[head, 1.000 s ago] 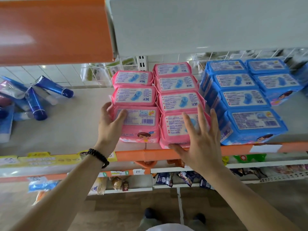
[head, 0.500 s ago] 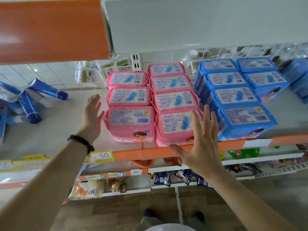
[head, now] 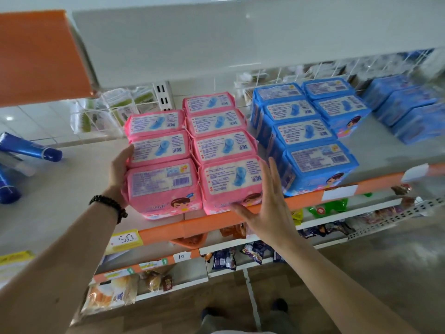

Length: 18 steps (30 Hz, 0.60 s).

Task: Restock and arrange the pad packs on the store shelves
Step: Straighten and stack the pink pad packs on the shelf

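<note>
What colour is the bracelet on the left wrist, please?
Black beads, clearest in the head view: bracelet.

Soft, even daylight fills the scene. The upper shelf [head: 240, 44] shows faint glare; wide-angle bending warps the edges, and the right side blurs.

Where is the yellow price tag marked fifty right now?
Head view, lower left: the yellow price tag sits on the shelf's orange front edge, just below the left hand.

black beaded bracelet [head: 109, 205], bare forearms, dark shoes [head: 279, 305]
</note>
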Each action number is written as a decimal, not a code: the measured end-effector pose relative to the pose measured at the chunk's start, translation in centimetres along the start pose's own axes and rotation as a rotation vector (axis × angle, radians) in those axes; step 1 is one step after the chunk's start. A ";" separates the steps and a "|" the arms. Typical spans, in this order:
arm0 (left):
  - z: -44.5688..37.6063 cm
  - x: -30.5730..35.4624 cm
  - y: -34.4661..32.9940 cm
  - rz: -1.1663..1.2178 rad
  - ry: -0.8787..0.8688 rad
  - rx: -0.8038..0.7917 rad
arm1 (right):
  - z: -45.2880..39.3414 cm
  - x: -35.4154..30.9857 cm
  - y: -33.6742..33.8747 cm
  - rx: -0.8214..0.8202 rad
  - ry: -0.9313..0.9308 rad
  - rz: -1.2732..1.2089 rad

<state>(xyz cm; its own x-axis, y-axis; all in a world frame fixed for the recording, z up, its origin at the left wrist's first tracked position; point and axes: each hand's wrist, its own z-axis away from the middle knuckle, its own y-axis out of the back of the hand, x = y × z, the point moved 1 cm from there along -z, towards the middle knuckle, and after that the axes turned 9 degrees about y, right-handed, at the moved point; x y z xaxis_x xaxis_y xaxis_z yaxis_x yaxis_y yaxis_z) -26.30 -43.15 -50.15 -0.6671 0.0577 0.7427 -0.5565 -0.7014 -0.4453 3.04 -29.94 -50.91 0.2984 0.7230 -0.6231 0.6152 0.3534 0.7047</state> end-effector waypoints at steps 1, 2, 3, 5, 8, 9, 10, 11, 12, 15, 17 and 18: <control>-0.1 -0.1 0.0 -0.001 -0.005 0.002 | -0.1 0.1 -0.2 0.013 0.012 0.002; -0.2 -0.1 -0.1 -0.006 -0.010 0.002 | -0.1 0.2 -0.4 0.026 0.016 0.002; -0.3 0.0 -0.2 -0.010 -0.015 0.002 | -0.2 0.3 -0.5 0.037 0.015 -0.001; -0.2 -0.2 -0.5 0.015 -0.034 -0.009 | -0.3 0.3 -0.7 0.055 0.013 -0.010; -0.3 -0.5 -1.1 0.059 -0.032 -0.017 | -0.2 0.6 -0.6 0.077 0.014 -0.032; -0.3 -0.6 -1.1 0.065 -0.033 -0.015 | -0.1 0.7 -0.5 0.077 0.011 -0.031; -0.1 -0.7 -1.3 0.057 -0.039 -0.018 | -0.1 0.8 -0.4 0.071 0.010 -0.025; -0.1 -0.7 -1.3 0.030 -0.040 -0.035 | 0.0 0.8 -0.2 0.059 0.010 -0.016; 0.0 -0.6 -1.4 0.012 -0.047 -0.038 | -0.1 0.8 0.0 0.045 0.008 -0.009; 0.3 0.1 -0.2 -0.059 -0.094 0.033 | -0.2 0.5 0.7 -0.025 0.007 0.040; 0.7 1.0 1.0 -0.114 -0.117 0.162 | -0.2 0.2 1.5 -0.066 -0.022 0.062; 0.8 1.5 1.7 -0.148 -0.154 0.260 | -0.1 0.2 1.9 -0.075 -0.029 0.071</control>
<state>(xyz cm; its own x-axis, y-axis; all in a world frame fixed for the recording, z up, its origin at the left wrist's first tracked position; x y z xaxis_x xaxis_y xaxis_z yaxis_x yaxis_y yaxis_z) -27.88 -44.84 -49.40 -0.4947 0.0783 0.8655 -0.4833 -0.8525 -0.1991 4.24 -29.05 -49.67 0.3612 0.7304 -0.5797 0.5358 0.3463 0.7701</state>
